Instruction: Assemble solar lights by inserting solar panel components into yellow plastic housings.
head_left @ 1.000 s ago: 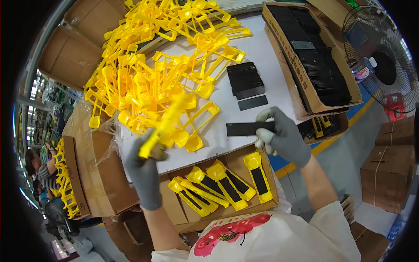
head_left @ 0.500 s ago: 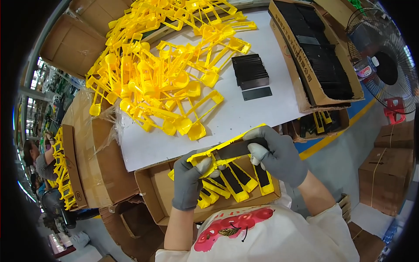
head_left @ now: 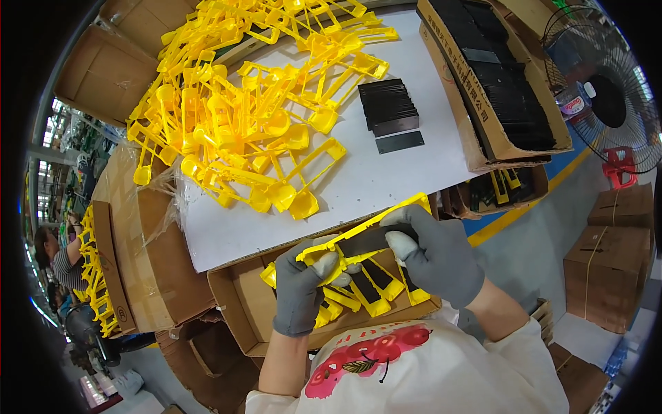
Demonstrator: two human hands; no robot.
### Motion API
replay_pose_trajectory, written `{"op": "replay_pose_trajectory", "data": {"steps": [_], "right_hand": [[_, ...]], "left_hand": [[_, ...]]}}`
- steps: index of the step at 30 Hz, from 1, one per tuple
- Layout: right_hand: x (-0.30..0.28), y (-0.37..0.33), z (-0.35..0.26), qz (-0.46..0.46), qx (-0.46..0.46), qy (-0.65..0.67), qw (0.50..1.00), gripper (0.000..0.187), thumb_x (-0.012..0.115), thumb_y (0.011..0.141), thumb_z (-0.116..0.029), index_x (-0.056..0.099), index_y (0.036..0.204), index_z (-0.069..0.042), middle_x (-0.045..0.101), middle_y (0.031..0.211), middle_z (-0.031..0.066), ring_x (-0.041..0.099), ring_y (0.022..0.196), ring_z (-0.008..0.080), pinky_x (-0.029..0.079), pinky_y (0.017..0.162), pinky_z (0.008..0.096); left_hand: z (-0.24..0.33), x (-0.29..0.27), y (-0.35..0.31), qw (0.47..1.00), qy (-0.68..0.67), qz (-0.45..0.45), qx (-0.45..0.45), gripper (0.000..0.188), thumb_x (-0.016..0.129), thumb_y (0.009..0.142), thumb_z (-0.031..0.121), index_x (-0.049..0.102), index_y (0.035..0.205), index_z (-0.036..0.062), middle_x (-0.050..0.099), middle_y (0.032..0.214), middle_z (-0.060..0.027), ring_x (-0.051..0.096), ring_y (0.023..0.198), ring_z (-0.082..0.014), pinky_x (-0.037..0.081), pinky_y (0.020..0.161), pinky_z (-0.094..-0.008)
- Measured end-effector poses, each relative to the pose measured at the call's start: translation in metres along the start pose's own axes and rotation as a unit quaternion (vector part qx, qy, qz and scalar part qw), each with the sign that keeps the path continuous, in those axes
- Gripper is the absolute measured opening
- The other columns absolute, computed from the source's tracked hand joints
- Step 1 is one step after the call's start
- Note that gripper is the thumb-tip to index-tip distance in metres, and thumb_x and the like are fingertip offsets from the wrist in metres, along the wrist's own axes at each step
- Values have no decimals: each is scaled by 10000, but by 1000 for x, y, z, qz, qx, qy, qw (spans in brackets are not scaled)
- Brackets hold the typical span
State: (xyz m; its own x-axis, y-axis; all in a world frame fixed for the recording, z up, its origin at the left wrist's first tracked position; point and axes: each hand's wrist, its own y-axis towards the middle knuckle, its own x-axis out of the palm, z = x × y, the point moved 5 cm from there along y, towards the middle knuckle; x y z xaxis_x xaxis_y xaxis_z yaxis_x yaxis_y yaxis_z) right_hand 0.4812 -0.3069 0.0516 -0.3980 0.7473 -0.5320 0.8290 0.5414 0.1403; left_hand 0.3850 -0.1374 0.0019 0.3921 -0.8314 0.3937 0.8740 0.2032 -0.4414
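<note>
My gloved left hand [head_left: 298, 295] is closed around the broader left end of a yellow plastic frame [head_left: 395, 209], held above an open carton [head_left: 241, 303]. Thumb and fingers of my gloved right hand [head_left: 445, 259] pinch a thin black plate [head_left: 365, 241], which lies along the inside of that frame. The right fingers hide the plate's right end, so whether it is fully seated cannot be told. Below my hands, the carton holds several yellow frames with black plates [head_left: 369, 293] in them.
A heap of yellow frames [head_left: 227, 117] covers the table's left and back. Right of it are a stack of black plates [head_left: 388, 107] and one loose plate [head_left: 400, 142]. A carton of black plates [head_left: 476, 103] stands at the table's right, a fan [head_left: 607, 103] beyond. Another person [head_left: 65, 259] is far left.
The black plate now lies closer along the yellow frame, and my right fingers have shifted slightly left along it. The view has moved a little. My left hand keeps its hold.
</note>
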Motion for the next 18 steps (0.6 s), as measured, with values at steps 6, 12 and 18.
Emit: {"op": "replay_pose_trajectory", "data": {"steps": [6,12,18], "right_hand": [[8,-4,4,-20,-8,-61,998,123,624,867,-104,577,977,-72,659,766,125,653,653,312,505,553,343],[12,2,16,-56,-10,-66,996,155,644,863,-153,578,978,-73,641,722,124,642,614,311,496,544,332],[-15,-10,22,74,41,-181,980,462,693,793,-465,561,1095,-143,642,766,44,649,663,234,499,559,339]], "left_hand": [[-8,1,1,1000,19,8,-14,302,584,861,40,598,1140,-77,678,904,-163,685,727,-194,556,635,-251],[-4,10,-3,999,29,27,-19,311,612,846,22,599,1139,-80,668,929,-152,685,734,-197,561,641,-263],[3,3,-4,994,111,25,-5,273,629,830,-20,620,1093,-93,669,875,-142,683,705,-184,554,609,-253]]}}
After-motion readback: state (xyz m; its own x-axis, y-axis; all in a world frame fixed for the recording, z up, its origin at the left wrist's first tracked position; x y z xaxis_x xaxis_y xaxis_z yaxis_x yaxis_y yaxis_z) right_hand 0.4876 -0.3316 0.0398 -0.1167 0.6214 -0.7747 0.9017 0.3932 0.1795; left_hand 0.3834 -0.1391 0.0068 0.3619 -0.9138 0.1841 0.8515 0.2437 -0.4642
